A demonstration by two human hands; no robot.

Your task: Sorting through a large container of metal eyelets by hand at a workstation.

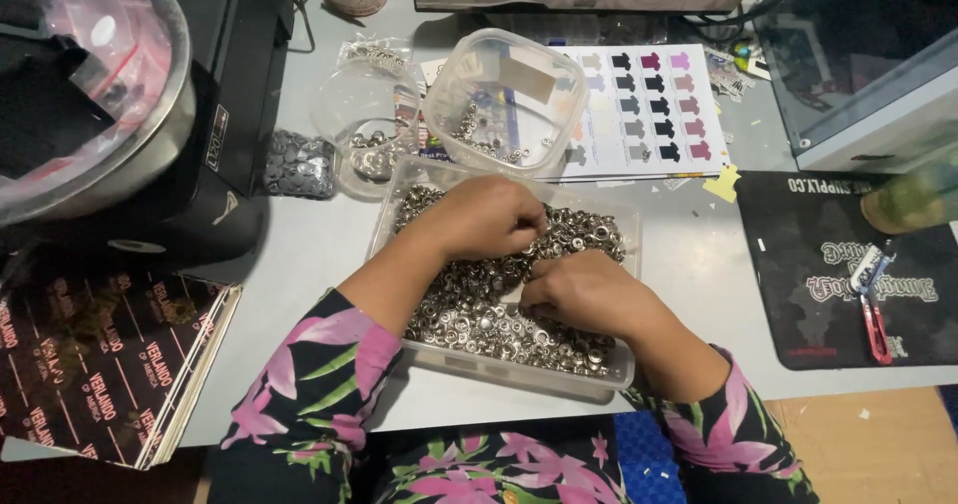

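A clear rectangular plastic tray sits flat at the desk's centre, long side tilted toward four o'clock. Small silver metal snap pieces fill it in a loose heap.

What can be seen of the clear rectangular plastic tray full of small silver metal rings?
The clear rectangular plastic tray sits flat on the grey table, directly in front of the person. Its thin transparent walls have rounded corners. It is heaped with small silver metal rings, shiny and loosely piled. The left hand and right hand both rest in the pile, fingers curled among the rings. A smaller clear tub stands just behind its far edge.
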